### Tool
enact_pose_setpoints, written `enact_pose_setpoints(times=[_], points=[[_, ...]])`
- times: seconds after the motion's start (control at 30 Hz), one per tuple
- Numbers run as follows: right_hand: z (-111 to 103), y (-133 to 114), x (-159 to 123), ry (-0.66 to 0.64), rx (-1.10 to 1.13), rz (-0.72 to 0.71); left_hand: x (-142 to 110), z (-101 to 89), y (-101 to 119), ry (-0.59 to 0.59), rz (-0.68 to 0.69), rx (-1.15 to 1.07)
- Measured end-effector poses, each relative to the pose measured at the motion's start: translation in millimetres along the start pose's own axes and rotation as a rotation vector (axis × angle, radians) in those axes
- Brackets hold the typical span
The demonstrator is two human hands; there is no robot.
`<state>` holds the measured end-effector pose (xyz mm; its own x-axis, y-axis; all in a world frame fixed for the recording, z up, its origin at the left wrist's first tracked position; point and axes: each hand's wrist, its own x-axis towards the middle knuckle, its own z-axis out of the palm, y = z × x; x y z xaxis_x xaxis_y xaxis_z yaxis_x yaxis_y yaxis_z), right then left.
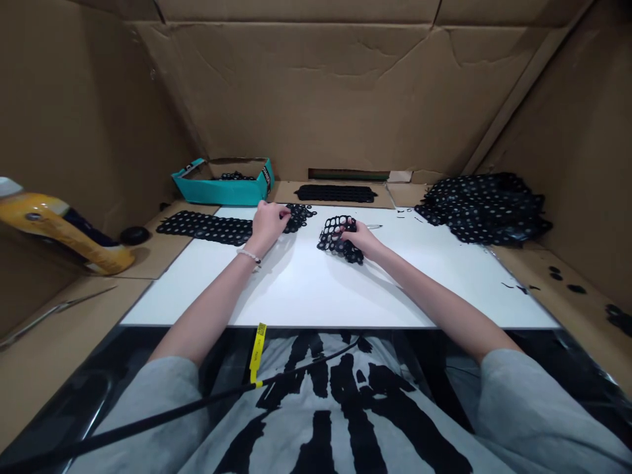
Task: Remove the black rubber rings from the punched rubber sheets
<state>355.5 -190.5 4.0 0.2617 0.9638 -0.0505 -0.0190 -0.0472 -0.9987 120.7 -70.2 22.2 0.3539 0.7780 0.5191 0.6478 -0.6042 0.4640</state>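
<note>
My right hand (364,240) grips a bent piece of black perforated sheet (332,245), full of round holes, just above the white board (291,296). At the far left part of the board, my left hand (269,224) has thumb and forefinger pinched together; whatever is between them is too small to make out. Right by those fingertips lies a pile of small black rings (300,216). A flat strip of black perforated sheet (207,226) extends leftward from behind the left hand. Behind the right hand, a thin pair of tweezers or similar metal tool (375,226) shows partly.
A teal box (222,192) with black pieces inside stands at back left. A black stacked strip (336,193) lies at the back. Black perforated sheets (486,207) are heaped at right. A yellow bottle (64,230) and scissors (59,308) lie left. Cardboard walls (316,85) enclose the place.
</note>
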Motion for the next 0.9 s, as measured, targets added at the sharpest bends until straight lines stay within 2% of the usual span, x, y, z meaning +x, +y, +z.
enact_pose_setpoints(times=[0.1, 0.2, 0.33, 0.43, 0.53, 0.63, 0.73, 0.83, 0.9], points=[[2, -3, -2, -0.018, 0.105, 0.021, -6, 7.9, 24, -0.177, 0.071, -0.143], [5, -5, -6, -0.053, 0.202, 0.014, -15, 24.1, 44, -0.336, 0.030, -0.294], [8, -8, -9, -0.068, 0.246, -0.003, -25, 39.0, 56, -0.360, -0.146, -0.560], [7, -8, -10, -0.067, 0.256, -0.010, -28, 35.9, 59, -0.478, -0.326, -0.800], [6, -7, -8, -0.043, 0.209, -0.044, -28, 28.4, 60, -0.590, -0.439, -0.938], [4, -5, -6, -0.034, 0.166, -0.078, -24, 26.5, 56, -0.561, -0.536, -1.025], [1, -2, -3, -0.035, 0.136, -0.062, -16, 29.0, 43, -0.461, -0.602, -0.964], [-1, -1, -1, -0.013, 0.099, -0.013, -3, 26.8, 19, -0.203, -0.580, -0.778], [-3, -1, 0, -0.009, 0.086, 0.021, 6, 20.8, 2, -0.008, -0.498, -0.643]])
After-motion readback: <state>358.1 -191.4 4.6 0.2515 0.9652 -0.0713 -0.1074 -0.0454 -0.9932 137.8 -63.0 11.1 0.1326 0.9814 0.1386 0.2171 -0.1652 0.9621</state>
